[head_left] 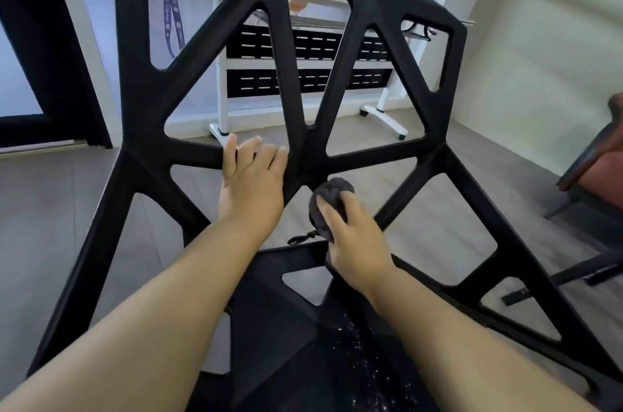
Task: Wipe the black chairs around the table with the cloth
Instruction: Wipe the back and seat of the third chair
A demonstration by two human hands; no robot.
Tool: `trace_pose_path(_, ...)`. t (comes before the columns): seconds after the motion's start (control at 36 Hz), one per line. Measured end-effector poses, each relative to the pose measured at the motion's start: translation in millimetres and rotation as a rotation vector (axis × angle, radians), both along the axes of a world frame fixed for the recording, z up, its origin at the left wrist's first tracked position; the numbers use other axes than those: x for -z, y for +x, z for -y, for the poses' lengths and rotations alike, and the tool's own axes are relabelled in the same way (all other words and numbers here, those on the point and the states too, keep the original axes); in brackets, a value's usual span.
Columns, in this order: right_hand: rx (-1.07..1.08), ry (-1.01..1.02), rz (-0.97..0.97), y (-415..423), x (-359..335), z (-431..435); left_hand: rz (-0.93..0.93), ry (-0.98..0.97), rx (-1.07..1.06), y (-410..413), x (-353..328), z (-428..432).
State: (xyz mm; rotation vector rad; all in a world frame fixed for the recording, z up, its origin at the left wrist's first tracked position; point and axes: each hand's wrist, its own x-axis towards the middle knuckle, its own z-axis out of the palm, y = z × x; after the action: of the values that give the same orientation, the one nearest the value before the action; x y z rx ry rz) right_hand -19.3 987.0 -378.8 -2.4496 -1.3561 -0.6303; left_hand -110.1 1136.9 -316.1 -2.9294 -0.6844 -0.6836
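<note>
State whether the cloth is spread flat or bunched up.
Bunched up: the cloth forms a rounded wad gripped in the right hand against the black chair.

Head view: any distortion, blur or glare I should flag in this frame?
Head view: wide-angle bowing curves the struts of the black chair and the walls. Head view: soft daylight from the upper left, no harsh glare. Head view: the left hand and the right hand gripping the cloth look slightly soft.
</note>
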Motion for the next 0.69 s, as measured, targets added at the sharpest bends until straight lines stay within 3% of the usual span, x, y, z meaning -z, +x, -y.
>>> trace_pose_path(0.14,0.036,-0.154,-0.035,-5,2,19,-0.024,0.049,-0.035,-6,13,8)
trace_pose_path(0.28,0.135,0.046,-0.040,16,-26,14,-0.075,0.198,0.004,-12,44,25)
trace_pose_path(0.36,0.072,0.051,-0.036,21,-28,8,-0.063,0.316,-0.015,-15,58,28)
trace_pose_path(0.47,0.020,0.038,-0.095,9,-14,-2,-0.122,0.123,-0.030,-13,67,28)
trace_pose_path(0.58,0.023,0.044,-0.083,11,-4,-6,0.053,-0.253,-0.066,-11,72,20)
trace_pose_path(0.69,-0.013,-0.072,-0.056,11,8,16,0.135,-0.326,-0.058,-12,81,18)
